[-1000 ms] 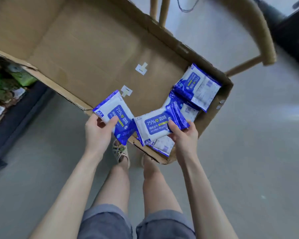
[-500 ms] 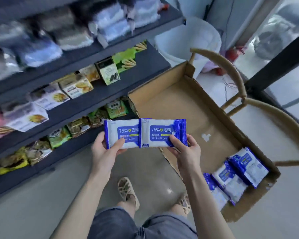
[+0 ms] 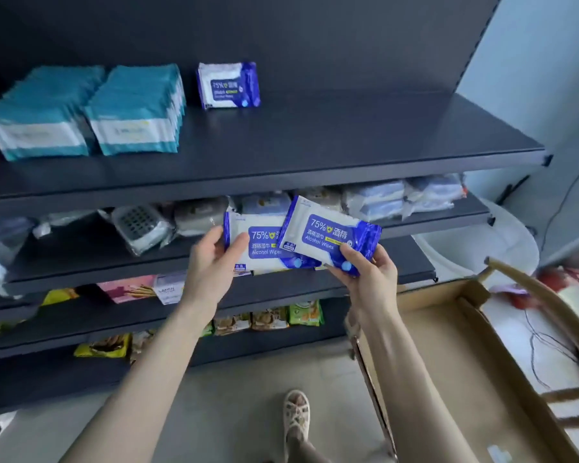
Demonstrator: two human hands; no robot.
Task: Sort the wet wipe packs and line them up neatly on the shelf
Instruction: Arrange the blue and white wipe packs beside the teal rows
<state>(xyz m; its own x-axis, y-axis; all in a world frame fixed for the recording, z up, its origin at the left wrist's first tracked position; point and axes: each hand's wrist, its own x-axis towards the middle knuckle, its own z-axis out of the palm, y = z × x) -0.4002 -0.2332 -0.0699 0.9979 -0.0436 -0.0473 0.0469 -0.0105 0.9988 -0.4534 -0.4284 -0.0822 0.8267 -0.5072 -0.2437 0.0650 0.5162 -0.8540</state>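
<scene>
**Alcohol wipe packs, two, in hand**

Left hand [image 3: 211,262] grips one blue-and-white pack [image 3: 264,248] by its end, thumb across the face; right hand [image 3: 370,279] pinches a second pack [image 3: 328,235] overlapping it. Both are below the top shelf [image 3: 348,138], likely bound for the matching pack [image 3: 229,85] standing at its back. Glossy, soft-looking film pouches, flat and rectangular.

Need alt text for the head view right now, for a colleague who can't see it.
The left hand holds a blue-and-white wipe pack and the right hand a second pack overlapping it, below the dark top shelf. On that shelf a matching pack stands beside two teal stacks; a cardboard box sits lower right.
</scene>
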